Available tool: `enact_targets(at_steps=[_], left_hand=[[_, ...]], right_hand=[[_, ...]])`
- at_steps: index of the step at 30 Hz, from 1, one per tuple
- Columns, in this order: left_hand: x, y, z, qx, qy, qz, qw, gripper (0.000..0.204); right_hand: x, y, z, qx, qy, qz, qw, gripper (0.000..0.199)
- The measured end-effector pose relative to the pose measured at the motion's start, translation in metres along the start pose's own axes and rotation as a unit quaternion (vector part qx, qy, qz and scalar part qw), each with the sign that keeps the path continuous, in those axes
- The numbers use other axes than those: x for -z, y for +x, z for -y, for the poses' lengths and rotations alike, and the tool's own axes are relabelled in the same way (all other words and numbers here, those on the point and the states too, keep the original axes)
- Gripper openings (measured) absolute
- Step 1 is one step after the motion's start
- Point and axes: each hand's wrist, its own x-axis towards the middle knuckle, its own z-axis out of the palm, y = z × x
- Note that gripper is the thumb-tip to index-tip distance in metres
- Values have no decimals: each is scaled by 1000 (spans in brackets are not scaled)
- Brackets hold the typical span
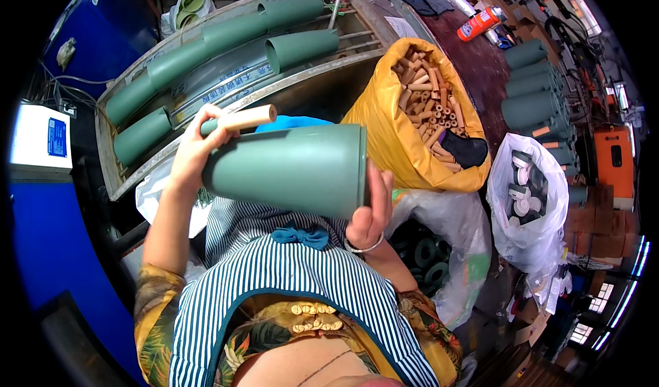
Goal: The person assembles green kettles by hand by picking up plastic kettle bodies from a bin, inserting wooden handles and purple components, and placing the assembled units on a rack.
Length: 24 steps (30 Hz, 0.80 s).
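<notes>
The green container (288,171) covers part of a blue item (295,121) on its far side; the container's inside is out of sight.

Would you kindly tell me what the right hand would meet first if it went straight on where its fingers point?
Besides the green cup it touches, the right hand would probably meet the yellow bag first, though depth is unclear.

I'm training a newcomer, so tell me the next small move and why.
Probably steady the green cup with the right hand, which is at its wider end, because the left hand is occupied with a tan tube.
</notes>
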Motion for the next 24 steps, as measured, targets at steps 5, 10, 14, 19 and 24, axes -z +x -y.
enact_targets(at_steps=[5,10,14,19,24], left_hand=[[7,27,1,214,-116,140,960,40],[-6,38,6,363,-107,189,906,37],[-21,43,-29,-3,77,13,997,27],[-105,-26,-42,-620,485,316,531,26],[-87,15,-25,-174,246,-62,951,28]], right_hand=[[19,4,15,232,9,71,970,59],[24,15,17,365,31,98,925,41],[1,-6,-44,-82,154,31,984,62],[-17,-8,-108,-534,582,-61,610,54],[4,-34,-73,-283,309,-83,904,58]])
